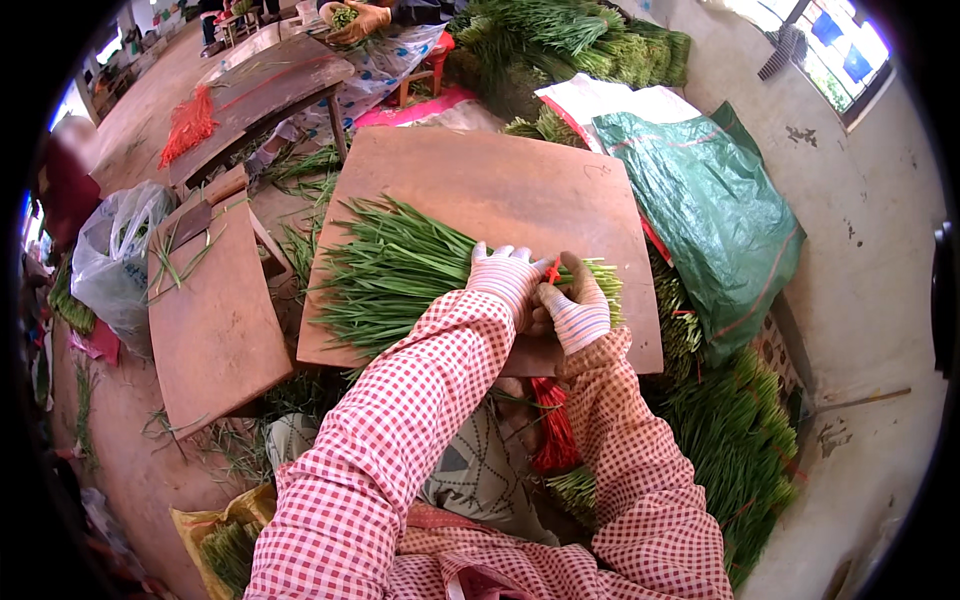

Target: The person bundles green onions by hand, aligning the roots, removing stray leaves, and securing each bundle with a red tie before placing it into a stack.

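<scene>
A bunch of garlic chives [400, 275] lies across the wooden board [480, 170] in front of me, leafy ends spread left, pale cut ends pointing right. My left hand [508, 283], in a striped glove, is wrapped over the bunch near its stems, pressing it down. A red tie [553, 270] goes round the stems between my hands. Just right of it, my right hand [578, 308], gloved alike with a soiled thumb and forefinger, pinches the tie. The underside of the bunch and some of my fingertips are hidden.
At left, a knife [190, 226] rests on a second board [215, 330], beside a clear plastic bag [120, 250]. Red ties [553, 430] hang below my board's near edge. A green sheet [710, 210] covers piled chives [725, 430] at right, near the wall [860, 270].
</scene>
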{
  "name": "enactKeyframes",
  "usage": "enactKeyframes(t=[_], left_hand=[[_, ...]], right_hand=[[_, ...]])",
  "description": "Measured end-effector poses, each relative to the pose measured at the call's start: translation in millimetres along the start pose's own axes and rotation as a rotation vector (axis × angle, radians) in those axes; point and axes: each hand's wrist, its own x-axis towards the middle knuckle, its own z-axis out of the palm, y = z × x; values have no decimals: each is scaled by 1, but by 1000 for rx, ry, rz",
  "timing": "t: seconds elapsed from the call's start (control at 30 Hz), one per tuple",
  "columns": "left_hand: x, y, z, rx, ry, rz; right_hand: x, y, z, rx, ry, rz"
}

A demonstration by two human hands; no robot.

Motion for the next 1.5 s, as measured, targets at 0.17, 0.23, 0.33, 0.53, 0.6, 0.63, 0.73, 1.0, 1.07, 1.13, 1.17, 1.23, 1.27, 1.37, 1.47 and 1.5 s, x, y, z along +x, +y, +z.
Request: enactKeyframes(t=[0.17,0.23,0.33,0.53,0.6,0.63,0.73,1.0,1.07,1.13,1.17,1.23,1.27,1.37,1.47,1.5], left_hand=[[-2,2,-3,0,-16,-7],[-2,3,-2,-13,11,-10],[-4,-2,-2,11,-10,-23],[-5,3,-5,-56,19,2],[-6,0,-3,-72,35,-5],[-4,5,-4,-72,29,5],[-4,8,-6,-51,-6,-18],[-25,-4,-26,53,52,64],[-45,-9,-21,22,365,162],[-68,-7,-4,-170,686,227],[-84,-1,3,-280,572,165],[-94,6,46,-1007,266,-95],[-90,15,59,-1386,205,-141],[-72,42,56,-2107,-164,-533],[-55,36,71,-2448,-250,-305],[-54,37,72,-2482,-261,-219]], right_hand=[[4,-9,-8,-123,-50,38],[2,-12,-10,-138,-61,53],[2,-25,-7,-204,-98,134],[-4,-19,-18,20,1,18],[-34,-21,-20,118,-3,196],[-47,10,-33,-137,-64,-180],[-97,23,-32,42,-92,98],[-58,-2,-41,-84,-110,-280],[-53,0,-46,160,-166,-94],[-49,1,-43,370,-132,45],[-49,1,-39,478,-126,116],[-46,6,-30,567,-183,157],[-46,11,-28,593,-184,176],[-49,9,-23,613,-209,246],[-50,4,-14,484,-185,248],[-50,0,-12,433,-195,260]])
